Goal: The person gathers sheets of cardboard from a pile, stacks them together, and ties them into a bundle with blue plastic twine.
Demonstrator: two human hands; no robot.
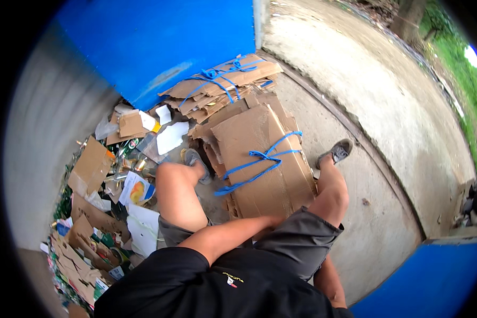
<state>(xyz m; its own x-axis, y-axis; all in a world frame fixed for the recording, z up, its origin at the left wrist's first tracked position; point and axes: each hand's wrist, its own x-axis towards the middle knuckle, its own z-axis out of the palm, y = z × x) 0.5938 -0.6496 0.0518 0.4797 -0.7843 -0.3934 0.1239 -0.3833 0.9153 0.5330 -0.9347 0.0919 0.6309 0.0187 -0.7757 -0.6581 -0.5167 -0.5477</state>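
A flat stack of brown cardboard (249,143) lies on the floor between my feet, with a knotted blue strap (265,157) across its top. My left forearm crosses in front of my body, and my left hand (272,221) is at the stack's near edge, beside my right thigh. Its fingers are hidden, so what it grips, if anything, does not show. My right forearm (328,281) passes down beside my right thigh, and the hand is out of sight behind the leg.
Another cardboard bundle (212,87) tied with blue strap leans near a blue panel (159,42). Loose cardboard (93,164), bottles and paper pile along the left wall. A floor groove (355,127) runs at the right. Another blue surface (424,281) is at lower right.
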